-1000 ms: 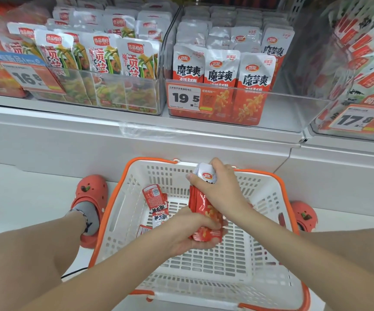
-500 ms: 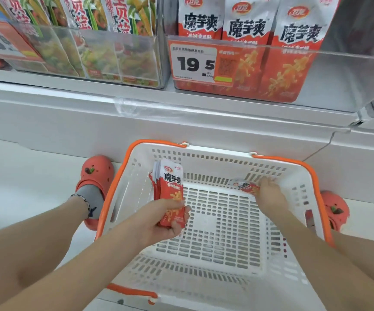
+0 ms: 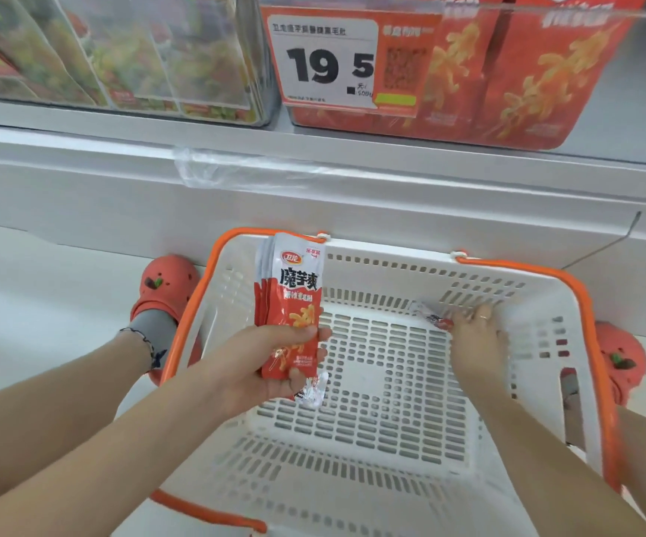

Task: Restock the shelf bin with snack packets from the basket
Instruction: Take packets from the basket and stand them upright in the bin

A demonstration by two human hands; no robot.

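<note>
1. A red shoe (image 3: 166,288) stands on the floor just left of the basket (image 3: 538,300); the basket is white with orange handles and sits below the shelf.
2. The left hand (image 3: 271,366) holds a small stack of red and white snack packets (image 3: 294,300) upright over the basket's left side; its fingers (image 3: 305,335) are curled round the stack's lower half.
3. Up on the shelf, the clear shelf bin (image 3: 584,52) holds big red packs behind a price tag (image 3: 325,63) that reads 19.5.
4. The right hand (image 3: 476,339) reaches into the basket's far right part; its fingers touch one small packet (image 3: 429,315) there; I cannot tell if they grip it.
5. Another red shoe (image 3: 623,362) shows right of the basket.
</note>
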